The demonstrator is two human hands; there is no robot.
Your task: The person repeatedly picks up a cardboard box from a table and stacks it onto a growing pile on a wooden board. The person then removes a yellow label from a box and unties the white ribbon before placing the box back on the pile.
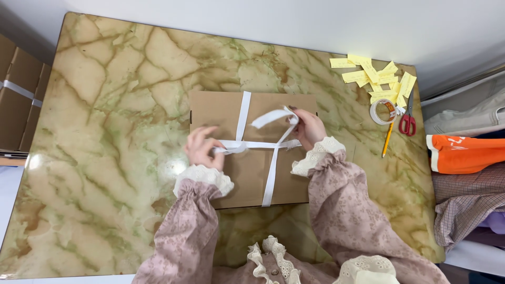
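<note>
Ribbon: white flat fabric ribbon (272, 169) crossed over a flat brown cardboard box (215, 111); one band runs lengthwise, another across, meeting near the box's middle.
Box position: lies flat on the green-veined beige marble-look tabletop (105, 89), about central, just in front of the person.
Left hand: left hand (202, 148) rests at the box's left edge, thumb and fingers pinched closed on the crosswise ribbon end, other fingers raised.
Right hand: right hand (309, 128) sits over the box's right part, fingers closed around a loose loop of ribbon lifted above the lid.
Sleeves: dusty-pink floral sleeves with cream lace cuffs (204, 178) cover both wrists.
Far right corner: pile of yellow paper slips (376, 76), a roll of clear tape (382, 111), red-handled scissors (407, 124) and a yellow pencil (387, 139), well apart from the box.
Right of table: folded clothes, one orange garment (465, 152) on top.
Left edge: stacked brown cartons (18, 94) beside the table.
</note>
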